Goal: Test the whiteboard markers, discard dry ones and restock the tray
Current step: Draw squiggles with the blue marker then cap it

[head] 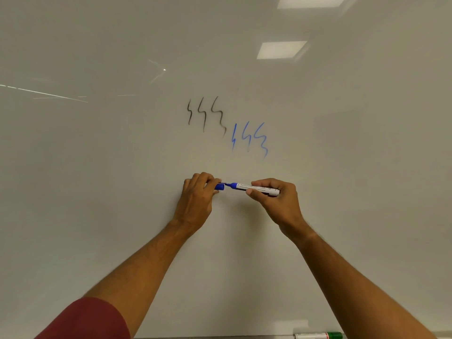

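Out at nine o'clock the whiteboard (97,167) is bare white, nothing but streaks of glare. Moving in toward centre, at about eleven o'clock from the hands, sit three black squiggles (206,113), and just beside them at one o'clock three blue squiggles (249,138), both sets clear and legible.

Now the action, dead centre. The left hand (198,194) is curled around the blue cap (219,186), pinching it with its open end facing three o'clock. Right across from it, the right hand (276,199) grips the blue marker (254,188) by its white barrel, held level, tip pointing to nine o'clock straight at the cap. Tip and cap are just apart or barely meeting; it is too close to call.

By my reading, the blue marker's writing test is done and this is the recapping step, and judging by that strong blue line, this one is a keeper for the tray.

Next move calls for a straight push along the barrel's line, tip into cap, until it seats, then the marker goes down to the tray.

And down at five o'clock, at the bottom edge, a green-capped marker (318,335) lies on its side on the ledge, probably waiting its turn.
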A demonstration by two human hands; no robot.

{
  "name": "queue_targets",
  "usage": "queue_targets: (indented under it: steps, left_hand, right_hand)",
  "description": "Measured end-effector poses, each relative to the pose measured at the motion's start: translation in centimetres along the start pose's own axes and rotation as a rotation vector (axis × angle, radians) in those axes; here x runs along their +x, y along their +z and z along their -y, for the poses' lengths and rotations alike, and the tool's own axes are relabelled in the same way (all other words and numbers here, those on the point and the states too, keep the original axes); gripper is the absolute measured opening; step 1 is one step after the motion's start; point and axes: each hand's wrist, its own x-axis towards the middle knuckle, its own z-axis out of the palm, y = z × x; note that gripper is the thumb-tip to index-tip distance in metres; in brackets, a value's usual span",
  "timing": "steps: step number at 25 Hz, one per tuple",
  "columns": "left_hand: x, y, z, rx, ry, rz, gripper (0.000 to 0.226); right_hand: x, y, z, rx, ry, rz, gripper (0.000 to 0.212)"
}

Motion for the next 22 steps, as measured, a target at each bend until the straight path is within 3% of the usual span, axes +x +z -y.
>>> queue_targets:
  steps: [13, 22]
  left_hand:
    - [-1.9, -0.8, -0.4, -0.072, 0.021, 0.068, 0.031]
    - [-3.4, -1.5, -1.0, -0.197, -0.067, 0.238, 0.028]
  right_hand:
    - [-1.0, 1.0, -1.1, 0.002, 0.034, 0.111, 0.015]
    - [-1.8, 1.3, -2.8, -0.626, -0.222, 0.199, 0.024]
